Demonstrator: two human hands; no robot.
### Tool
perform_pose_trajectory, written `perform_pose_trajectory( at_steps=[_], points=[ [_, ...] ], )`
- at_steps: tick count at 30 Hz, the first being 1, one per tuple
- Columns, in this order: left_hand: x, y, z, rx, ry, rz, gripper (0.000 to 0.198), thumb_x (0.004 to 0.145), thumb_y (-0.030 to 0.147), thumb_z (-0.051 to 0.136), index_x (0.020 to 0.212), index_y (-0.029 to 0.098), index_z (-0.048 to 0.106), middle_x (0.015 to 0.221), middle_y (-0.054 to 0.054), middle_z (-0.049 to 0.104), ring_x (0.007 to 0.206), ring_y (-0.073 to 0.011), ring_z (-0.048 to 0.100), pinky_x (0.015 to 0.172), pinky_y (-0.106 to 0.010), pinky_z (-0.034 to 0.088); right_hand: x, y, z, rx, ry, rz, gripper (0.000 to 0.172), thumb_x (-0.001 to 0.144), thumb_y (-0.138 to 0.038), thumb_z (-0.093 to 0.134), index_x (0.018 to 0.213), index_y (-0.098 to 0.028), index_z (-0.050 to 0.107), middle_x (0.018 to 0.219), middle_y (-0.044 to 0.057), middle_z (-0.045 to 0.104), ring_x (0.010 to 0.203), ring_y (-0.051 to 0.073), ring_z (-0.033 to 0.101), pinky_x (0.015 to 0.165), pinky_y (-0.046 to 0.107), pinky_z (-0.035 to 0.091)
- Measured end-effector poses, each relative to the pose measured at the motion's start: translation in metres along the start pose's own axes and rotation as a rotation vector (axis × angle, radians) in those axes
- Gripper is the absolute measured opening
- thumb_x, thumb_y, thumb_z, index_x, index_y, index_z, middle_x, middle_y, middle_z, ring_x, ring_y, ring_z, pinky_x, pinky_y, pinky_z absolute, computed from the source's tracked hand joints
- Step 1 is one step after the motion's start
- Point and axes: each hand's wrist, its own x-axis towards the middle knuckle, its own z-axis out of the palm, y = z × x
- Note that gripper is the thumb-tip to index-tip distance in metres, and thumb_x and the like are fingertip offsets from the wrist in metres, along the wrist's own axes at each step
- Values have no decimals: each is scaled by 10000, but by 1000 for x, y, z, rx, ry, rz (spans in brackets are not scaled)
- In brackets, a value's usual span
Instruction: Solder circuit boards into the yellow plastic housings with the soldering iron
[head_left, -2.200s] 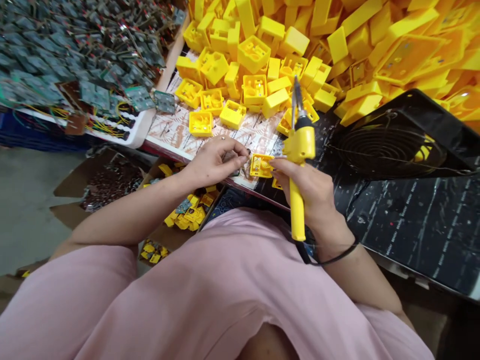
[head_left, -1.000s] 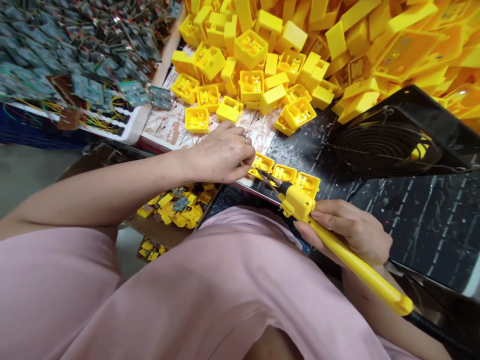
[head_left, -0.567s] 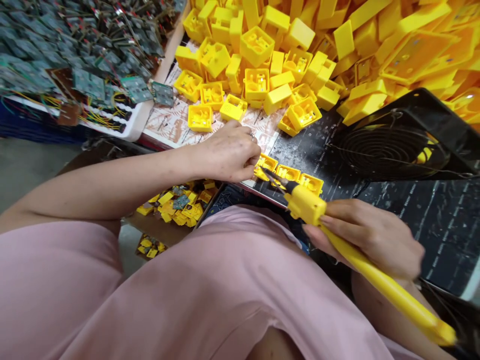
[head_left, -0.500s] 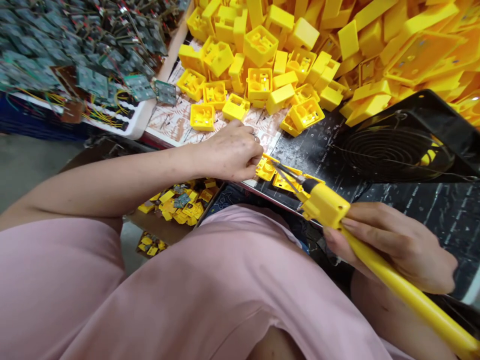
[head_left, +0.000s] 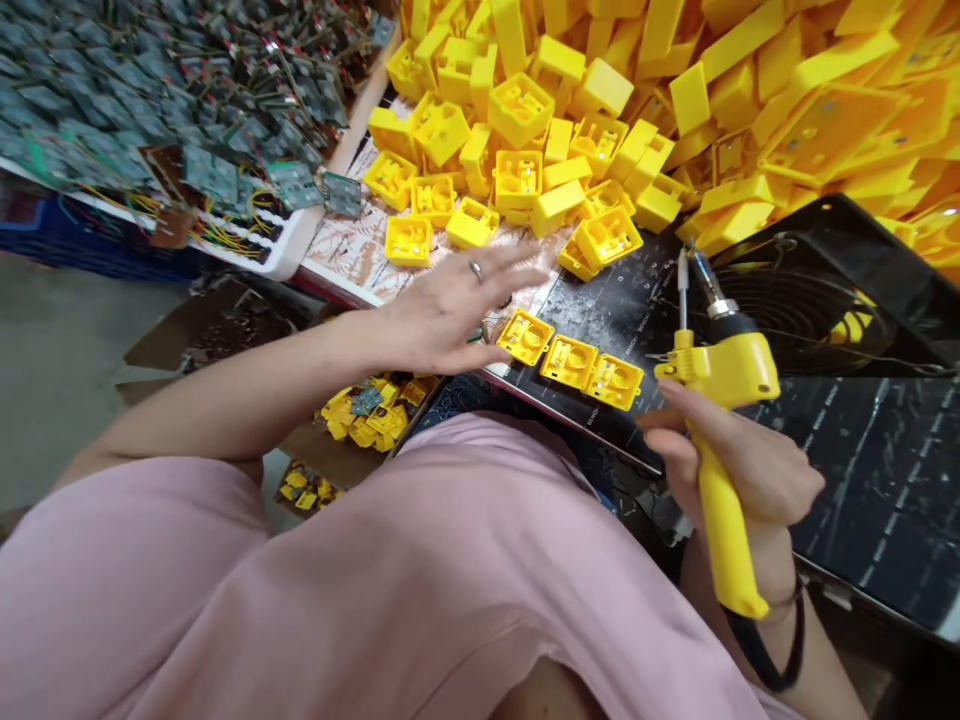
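Observation:
My right hand [head_left: 739, 465] grips a yellow soldering iron [head_left: 716, 400] by its handle, tip pointing up and away over the black mat [head_left: 885, 470]. My left hand [head_left: 461, 305] is open, fingers stretched and blurred, hovering over the patterned sheet [head_left: 345, 250] just left of three small yellow housings [head_left: 570, 355] lined up in a row at the table's near edge. It holds nothing that I can see. A ring sits on one finger.
A big heap of yellow plastic housings [head_left: 675, 90] fills the back. Green circuit boards with wires [head_left: 172, 110] lie piled at the left. A black fan grille [head_left: 810, 300] sits at the right. A box of yellow parts [head_left: 367, 415] stands below the table edge.
The soldering iron has swung from pointing at the row of housings to pointing upward, and my right hand has drawn back right. My left hand has let go and spread its fingers.

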Motion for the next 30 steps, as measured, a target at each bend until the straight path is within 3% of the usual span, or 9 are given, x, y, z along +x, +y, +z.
perform_pose_trajectory(
  at_steps=[4,7,10,12,15,18,23,26,30],
  points=[
    [-15,-5,20,-59,26,176,442,1076,331,544,1486,172,589,1519,-183,653,1404,-292,636,1179,-454,496,19,5,18,-106,37,-181,439,941,-236,805,1346,-290,644,1051,35,828,794,189,792,749,268,626],
    [-36,-7,-17,-218,-16,141,374,1095,363,563,1421,206,657,1452,-143,710,1319,-218,700,1106,-335,543,21,12,35,-38,-22,-167,593,903,-382,854,1408,-261,567,1225,104,794,1060,265,795,923,398,656],
    [-59,-14,-65,-228,-214,-9,432,1066,551,599,1399,290,684,1377,-63,758,1219,-205,742,1033,-315,568,20,13,48,-18,-46,-184,630,910,-453,836,1418,-239,531,1279,139,771,1149,295,773,941,442,654],
    [-65,-23,-75,-54,-130,-207,568,1038,683,556,1394,258,680,1432,-77,717,1296,-255,691,1107,-387,540,21,11,55,-56,-27,-209,592,924,-426,829,1400,-226,539,1223,136,786,1054,278,792,861,399,656],
    [-57,-44,-53,262,100,-508,706,1006,731,555,1427,169,630,1457,-137,660,1363,-341,599,1184,-522,471,24,8,62,-116,3,-226,491,939,-310,823,1359,-225,583,1072,84,805,847,223,785,733,326,619],
    [-49,-60,-23,450,167,-607,620,970,684,630,1346,191,655,1354,-113,678,1220,-326,617,1093,-549,511,25,5,64,-158,6,-215,480,942,-290,811,1366,-239,591,1093,58,800,848,218,776,743,328,611],
    [-53,-46,-8,392,217,-296,331,968,410,612,1241,230,663,1262,-76,691,1016,-224,658,895,-405,593,25,3,68,-111,27,-196,594,928,-272,822,1444,-234,531,1209,85,785,1013,258,784,849,365,629],
    [-42,-13,11,175,260,6,362,980,233,525,1339,183,549,1296,-120,682,1167,-238,699,922,-381,627,25,4,69,-73,57,-230,622,925,-248,824,1471,-232,526,1173,82,795,937,234,787,784,325,617],
    [-8,16,44,23,251,227,350,1051,157,442,1397,122,481,1487,-222,606,1412,-225,611,1100,-352,581,22,13,68,-45,28,-223,647,916,-217,827,1488,-238,526,1237,94,786,1028,266,797,884,365,624]
  ],
)
